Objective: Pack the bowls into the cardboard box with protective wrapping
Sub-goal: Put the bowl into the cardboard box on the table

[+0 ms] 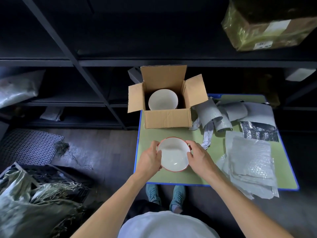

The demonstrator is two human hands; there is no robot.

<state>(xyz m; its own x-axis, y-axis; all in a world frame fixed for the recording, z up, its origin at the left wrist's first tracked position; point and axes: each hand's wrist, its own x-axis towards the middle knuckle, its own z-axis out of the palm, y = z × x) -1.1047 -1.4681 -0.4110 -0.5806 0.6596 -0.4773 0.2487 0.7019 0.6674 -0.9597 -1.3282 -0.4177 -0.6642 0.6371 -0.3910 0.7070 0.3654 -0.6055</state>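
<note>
A white bowl with a red rim (173, 154) is held over the near part of the green table (197, 174). My left hand (148, 159) grips its left side and my right hand (199, 156) grips its right side. Behind it stands an open cardboard box (167, 117) with all flaps up. A second white bowl (162, 99) lies tilted inside the box. Bubble wrap sheets (250, 164) lie stacked at the table's right.
Rolled grey foam pieces (221, 115) and a silver foil sheet (259, 132) lie to the right of the box. Dark metal shelving (96, 62) stands behind the table. A white grid panel (29, 146) and sacks of straw (34, 203) lie on the floor at the left.
</note>
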